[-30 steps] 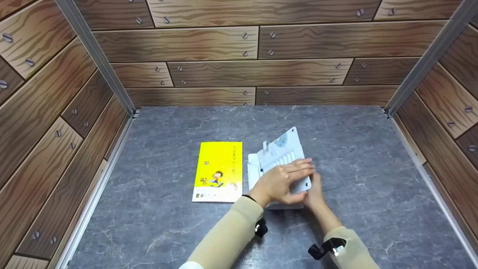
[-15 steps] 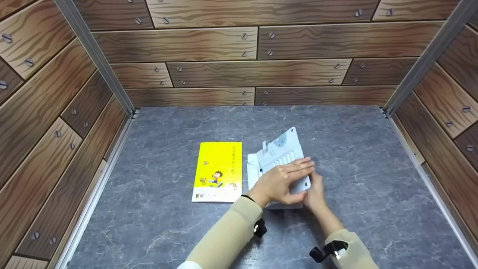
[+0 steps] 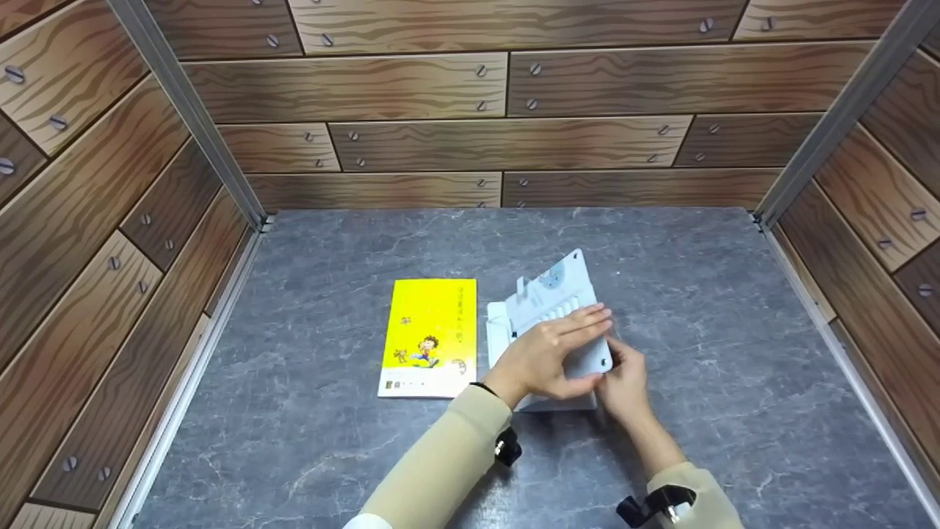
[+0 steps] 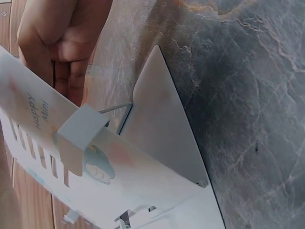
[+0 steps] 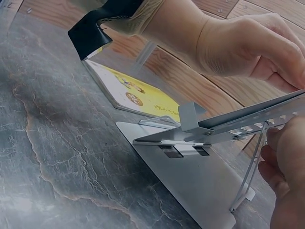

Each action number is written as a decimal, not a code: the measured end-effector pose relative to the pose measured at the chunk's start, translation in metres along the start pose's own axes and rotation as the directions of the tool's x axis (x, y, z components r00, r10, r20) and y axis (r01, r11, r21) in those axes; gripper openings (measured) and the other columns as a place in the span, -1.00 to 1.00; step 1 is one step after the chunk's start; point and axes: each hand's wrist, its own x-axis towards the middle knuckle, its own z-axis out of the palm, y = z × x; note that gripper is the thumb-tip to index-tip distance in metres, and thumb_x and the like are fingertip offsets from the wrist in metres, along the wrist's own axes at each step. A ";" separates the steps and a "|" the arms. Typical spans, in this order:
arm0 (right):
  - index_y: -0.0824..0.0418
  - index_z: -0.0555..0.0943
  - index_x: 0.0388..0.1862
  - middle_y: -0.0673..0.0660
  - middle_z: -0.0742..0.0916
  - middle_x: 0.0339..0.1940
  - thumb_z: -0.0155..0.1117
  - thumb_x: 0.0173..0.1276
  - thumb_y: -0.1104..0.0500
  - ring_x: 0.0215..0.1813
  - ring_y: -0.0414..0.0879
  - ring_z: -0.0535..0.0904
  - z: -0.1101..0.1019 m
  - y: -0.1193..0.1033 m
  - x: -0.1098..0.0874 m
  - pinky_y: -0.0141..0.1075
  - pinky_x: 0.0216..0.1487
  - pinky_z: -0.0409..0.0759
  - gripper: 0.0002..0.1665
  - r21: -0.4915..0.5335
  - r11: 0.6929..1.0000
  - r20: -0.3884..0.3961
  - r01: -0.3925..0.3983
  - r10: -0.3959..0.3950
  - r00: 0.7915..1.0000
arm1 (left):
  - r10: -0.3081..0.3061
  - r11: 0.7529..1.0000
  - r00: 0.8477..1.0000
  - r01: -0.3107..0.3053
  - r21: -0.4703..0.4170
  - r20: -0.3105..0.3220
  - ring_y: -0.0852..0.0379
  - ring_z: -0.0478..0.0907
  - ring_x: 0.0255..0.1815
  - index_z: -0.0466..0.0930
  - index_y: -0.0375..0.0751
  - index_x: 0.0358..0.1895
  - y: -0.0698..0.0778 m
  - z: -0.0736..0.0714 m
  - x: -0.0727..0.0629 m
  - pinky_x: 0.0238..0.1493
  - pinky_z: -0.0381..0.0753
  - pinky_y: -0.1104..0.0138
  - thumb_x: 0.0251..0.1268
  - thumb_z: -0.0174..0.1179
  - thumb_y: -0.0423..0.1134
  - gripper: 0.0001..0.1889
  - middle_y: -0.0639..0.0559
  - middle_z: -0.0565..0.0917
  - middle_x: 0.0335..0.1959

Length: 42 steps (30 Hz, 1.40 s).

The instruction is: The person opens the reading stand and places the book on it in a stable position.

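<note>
A white metal book stand [image 3: 569,283] stands partly unfolded, its slotted back panel [image 4: 119,167] tilted up from a flat base [image 5: 190,176]. My left hand [image 3: 551,360] lies across the panel and grips its edge, the thumb at the lower corner. Behind the panel, my right hand [image 3: 626,382] pinches the wire support leg [image 5: 251,167] near the slots, as the right wrist view shows. The leg's other end meets the base. In the left wrist view, my right hand [image 4: 62,38] shows beyond the panel, its fingertips partly hidden.
A yellow book [image 3: 429,323] with a cartoon child on its cover lies flat, just left of the stand. The grey marbled tabletop [image 3: 316,441] is enclosed by wood-patterned walls [image 3: 411,147] at the back and both sides.
My right hand has shifted slightly right and toward me behind the panel. My left hand has slid slightly left, still on the panel. The stand and the book look unmoved.
</note>
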 end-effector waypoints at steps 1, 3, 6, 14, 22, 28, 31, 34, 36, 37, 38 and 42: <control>0.67 0.68 -0.08 0.43 0.78 -0.29 0.13 0.02 0.70 -0.33 -0.29 0.66 -0.001 -0.004 -0.001 -0.53 -0.31 0.66 -0.57 0.003 1.000 0.001 0.005 -0.005 1.000 | -0.006 1.000 1.000 0.006 -0.008 -0.003 0.13 0.20 0.64 0.46 -0.33 0.50 0.000 0.000 0.000 0.58 0.18 0.36 0.27 0.40 0.04 -0.20 -0.10 0.45 0.53; 0.67 0.67 -0.08 0.42 0.78 -0.29 0.13 0.00 0.70 -0.33 -0.29 0.65 -0.002 -0.005 -0.002 -0.53 -0.31 0.65 -0.56 0.009 1.000 -0.001 0.002 -0.002 1.000 | -0.018 0.999 1.000 0.018 -0.031 -0.013 0.13 0.21 0.64 0.47 -0.33 0.50 -0.001 -0.001 0.001 0.58 0.20 0.36 0.27 0.41 0.03 -0.20 -0.10 0.46 0.53; 0.64 0.69 -0.06 0.37 0.78 -0.29 0.19 0.02 0.70 -0.35 -0.27 0.65 -0.004 0.008 -0.003 -0.53 -0.32 0.63 -0.56 0.010 1.000 -0.014 -0.021 0.021 1.000 | -0.037 0.997 0.999 0.034 -0.064 -0.036 0.13 0.23 0.63 0.48 -0.32 0.49 -0.003 -0.002 0.001 0.56 0.23 0.36 0.27 0.41 0.02 -0.22 -0.10 0.47 0.53; 0.62 0.70 -0.04 0.28 0.80 -0.27 0.23 0.15 0.71 -0.33 -0.25 0.67 -0.009 0.022 -0.006 -0.51 -0.28 0.67 -0.62 0.084 0.995 -0.056 -0.045 0.050 0.997 | -0.113 0.978 0.989 0.094 -0.186 -0.097 0.09 0.36 0.56 0.51 -0.37 0.45 -0.012 -0.005 0.003 0.55 0.29 0.31 0.27 0.41 -0.07 -0.27 -0.21 0.53 0.46; 0.79 0.56 0.05 0.23 0.80 -0.12 0.15 0.28 0.75 -0.04 -0.24 0.74 -0.013 0.011 -0.008 -0.43 0.10 0.69 -0.66 0.262 0.959 -0.071 -0.109 0.132 0.989 | -0.380 0.896 0.920 0.340 -0.287 -0.096 0.12 0.48 0.45 0.56 -0.32 0.42 -0.028 -0.016 0.009 0.49 0.36 0.36 0.43 0.34 -0.19 -0.45 -0.10 0.58 0.40; 0.77 0.55 0.11 0.19 0.81 -0.09 0.17 0.42 0.66 -0.03 -0.17 0.76 -0.018 -0.003 -0.011 -0.37 0.08 0.72 -0.70 0.342 0.919 -0.083 -0.195 0.236 0.968 | -0.639 0.713 0.768 0.574 -0.403 -0.037 0.11 0.53 0.41 0.59 -0.23 0.43 -0.047 -0.023 0.018 0.33 0.57 0.29 0.52 0.20 -0.30 -0.54 -0.09 0.61 0.37; 0.74 0.56 0.14 0.20 0.82 -0.08 0.16 0.48 0.62 -0.04 -0.15 0.76 -0.019 -0.010 -0.012 -0.34 0.05 0.74 -0.70 0.356 0.907 -0.084 -0.224 0.269 0.959 | -0.704 0.633 0.710 0.633 -0.445 0.010 0.07 0.48 0.47 0.54 -0.25 0.46 -0.058 -0.025 0.020 0.45 0.48 0.25 0.57 0.10 -0.35 -0.54 -0.11 0.57 0.43; 0.73 0.56 0.15 0.18 0.82 -0.08 0.16 0.52 0.58 -0.06 -0.14 0.77 -0.019 -0.014 -0.015 -0.32 0.04 0.75 -0.70 0.377 0.896 -0.089 -0.236 0.289 0.953 | -0.735 0.594 0.676 0.672 -0.442 0.041 0.05 0.41 0.52 0.50 -0.29 0.49 -0.067 -0.027 0.022 0.51 0.39 0.27 0.60 0.02 -0.39 -0.53 -0.11 0.55 0.46; 0.74 0.55 0.16 0.18 0.82 -0.09 0.15 0.54 0.55 -0.06 -0.12 0.77 -0.020 -0.017 -0.017 -0.29 0.06 0.75 -0.70 0.403 0.885 -0.092 -0.233 0.292 0.952 | -0.747 0.589 0.662 0.697 -0.410 0.052 0.05 0.41 0.52 0.49 -0.30 0.49 -0.071 -0.028 0.023 0.50 0.38 0.30 0.63 -0.01 -0.38 -0.54 -0.10 0.55 0.45; 0.75 0.55 0.16 0.19 0.82 -0.10 0.15 0.55 0.54 -0.06 -0.11 0.78 -0.020 -0.018 -0.019 -0.27 0.08 0.75 -0.70 0.419 0.879 -0.093 -0.229 0.292 0.952 | -0.753 0.587 0.656 0.708 -0.392 0.059 0.06 0.42 0.51 0.49 -0.29 0.49 -0.073 -0.029 0.024 0.50 0.39 0.30 0.64 -0.02 -0.37 -0.54 -0.09 0.55 0.45; 0.75 0.54 0.17 0.19 0.83 -0.10 0.15 0.57 0.52 -0.07 -0.10 0.78 -0.020 -0.020 -0.020 -0.26 0.08 0.75 -0.69 0.430 0.874 -0.093 -0.226 0.291 0.952 | -0.757 0.585 0.650 0.719 -0.376 0.065 0.07 0.43 0.50 0.49 -0.28 0.49 -0.075 -0.029 0.024 0.49 0.41 0.31 0.65 -0.02 -0.36 -0.55 -0.08 0.56 0.45; 0.78 0.52 0.15 0.25 0.82 -0.12 0.18 0.58 0.47 -0.12 -0.05 0.80 -0.021 -0.025 -0.028 -0.20 0.08 0.76 -0.66 0.458 0.866 -0.099 -0.200 0.274 0.957 | -0.767 0.575 0.633 0.749 -0.329 0.101 0.05 0.53 0.41 0.48 -0.26 0.51 -0.078 -0.030 0.028 0.44 0.47 0.30 0.70 -0.06 -0.33 -0.56 -0.08 0.55 0.46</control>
